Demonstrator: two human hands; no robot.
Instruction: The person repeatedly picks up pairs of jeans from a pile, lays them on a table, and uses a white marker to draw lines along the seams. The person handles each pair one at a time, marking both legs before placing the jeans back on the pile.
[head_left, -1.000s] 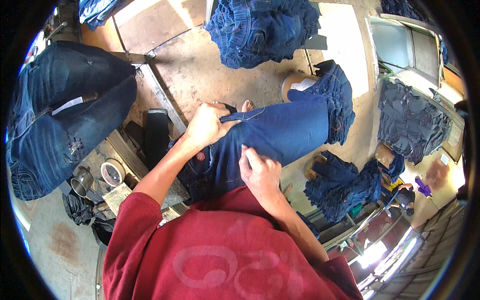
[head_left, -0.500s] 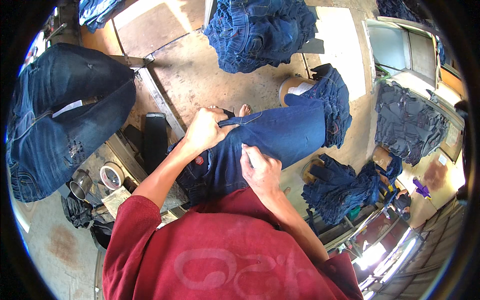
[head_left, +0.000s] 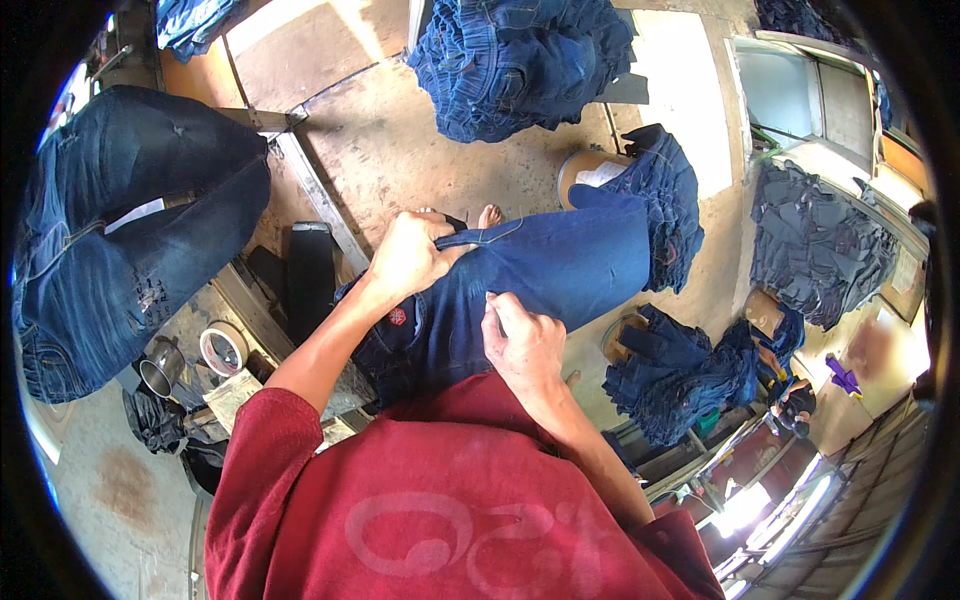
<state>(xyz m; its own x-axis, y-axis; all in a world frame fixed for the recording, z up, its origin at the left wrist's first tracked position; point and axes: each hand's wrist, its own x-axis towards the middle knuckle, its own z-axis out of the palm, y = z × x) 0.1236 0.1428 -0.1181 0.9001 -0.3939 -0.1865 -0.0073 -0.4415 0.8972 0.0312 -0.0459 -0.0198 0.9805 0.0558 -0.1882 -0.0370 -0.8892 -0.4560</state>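
Note:
A pair of blue jeans lies stretched out in front of me, its waist end near my body and one leg running to the right. My left hand is closed on a folded seam of the jeans at their far edge. Over the middle of the cloth, my right hand is curled with thumb and forefinger pinched together, touching or just above the denim. Whatever sits in that pinch is too small to make out. A red round patch shows on the jeans below my left wrist.
Dark jeans are spread at the left, near a roll of tape and a metal cup. Denim piles stand ahead, beyond the leg end and at right. Grey garments are stacked farther right.
Almost nothing differs. My left hand keeps its grip on the jeans, and my right hand has shifted only very slightly over the cloth.

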